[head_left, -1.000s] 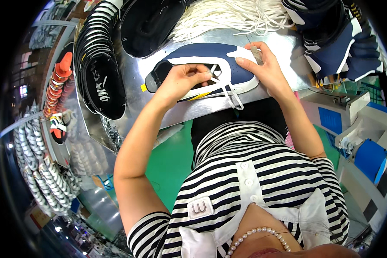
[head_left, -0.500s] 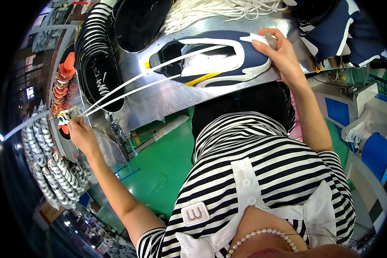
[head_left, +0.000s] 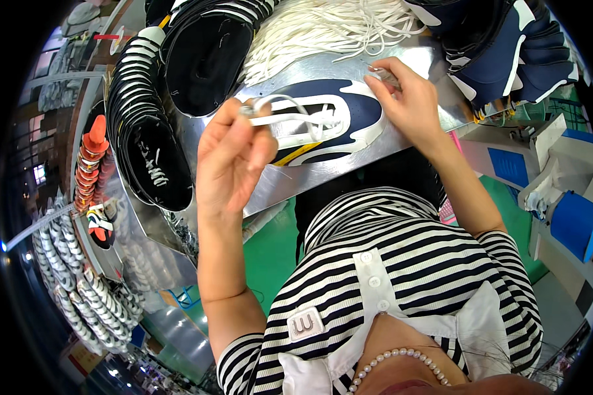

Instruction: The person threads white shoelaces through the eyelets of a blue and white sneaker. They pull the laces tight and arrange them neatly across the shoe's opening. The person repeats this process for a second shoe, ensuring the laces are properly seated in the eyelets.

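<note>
A navy shoe upper with white trim and a yellow stripe lies on the metal tabletop. A white shoelace runs through its front eyelets and loops up to my left hand, whose fingers are pinched round the lace above the heel end, hiding that end of the upper. Just beyond the toe is my right hand, apart from the upper. Its thumb and forefinger close round a small, pale, shiny thing that I cannot make out.
A heap of white shoelaces lies behind the upper. Nested black shoe uppers stand at the left, navy ones at the right. Farther left hangs a row of orange pieces. The metal tabletop ends close to my body.
My left hand has come from far left to the upper, and the once-taut lace now hangs slack in a loop. My right hand has let go of the toe.
</note>
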Available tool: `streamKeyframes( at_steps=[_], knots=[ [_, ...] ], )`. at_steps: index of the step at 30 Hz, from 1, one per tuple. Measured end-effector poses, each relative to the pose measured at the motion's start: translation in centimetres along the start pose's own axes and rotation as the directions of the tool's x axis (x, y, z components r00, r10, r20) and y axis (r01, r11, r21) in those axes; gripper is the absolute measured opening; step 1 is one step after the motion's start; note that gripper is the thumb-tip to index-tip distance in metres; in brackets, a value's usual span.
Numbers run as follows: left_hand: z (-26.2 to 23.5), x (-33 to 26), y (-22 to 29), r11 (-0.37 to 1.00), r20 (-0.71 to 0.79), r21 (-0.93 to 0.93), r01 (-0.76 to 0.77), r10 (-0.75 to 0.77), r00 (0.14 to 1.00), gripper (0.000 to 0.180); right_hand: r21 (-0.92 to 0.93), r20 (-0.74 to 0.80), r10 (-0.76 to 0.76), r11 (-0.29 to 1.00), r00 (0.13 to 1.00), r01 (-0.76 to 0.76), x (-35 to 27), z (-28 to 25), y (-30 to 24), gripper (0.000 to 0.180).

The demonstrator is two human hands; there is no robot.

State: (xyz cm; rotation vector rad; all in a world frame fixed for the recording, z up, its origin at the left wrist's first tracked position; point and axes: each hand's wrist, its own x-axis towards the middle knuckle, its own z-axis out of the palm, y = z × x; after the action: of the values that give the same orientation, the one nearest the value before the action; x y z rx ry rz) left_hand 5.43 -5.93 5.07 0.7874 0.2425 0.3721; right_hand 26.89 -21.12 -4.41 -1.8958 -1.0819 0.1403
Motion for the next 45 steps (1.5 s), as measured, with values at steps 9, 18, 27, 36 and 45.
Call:
streamKeyframes(
  at_steps=[9,18,27,36,45],
  knots=[
    [-12.6,-10.4,15.3,0.528,-0.506,-0.573,-0.627,0.373,0.778,0.012,-0.310,-0.103,-0.340,0.904,0.935,0.295,-1.2,4.8,-0.2,0.020],
    [-3.4,-6.2,5.1,0.793,-0.191,0.591,-0.144,0.312,0.931,0.020,0.170,-0.075,-0.153,0.972,0.985,0.164,-0.3,4.4,1.6,0.017],
    [3.2,3.3,-2.0,0.133,0.140,0.977,-0.169,0.204,0.969,0.006,0.600,0.482,0.038,0.713,0.875,-0.362,-0.3,-2.0,-3.9,0.021],
    [-1.6,-0.5,-3.4,0.145,-0.192,0.976,0.164,0.208,0.959,0.029,0.702,0.481,0.257,0.459,0.838,-0.544,-1.2,2.6,-3.3,0.025],
    [-2.4,3.4,-5.4,0.666,-0.599,0.469,0.581,-0.243,0.763,0.035,0.375,0.465,0.292,0.790,0.836,-0.485,-0.9,3.3,-3.4,0.049]
  ],
)
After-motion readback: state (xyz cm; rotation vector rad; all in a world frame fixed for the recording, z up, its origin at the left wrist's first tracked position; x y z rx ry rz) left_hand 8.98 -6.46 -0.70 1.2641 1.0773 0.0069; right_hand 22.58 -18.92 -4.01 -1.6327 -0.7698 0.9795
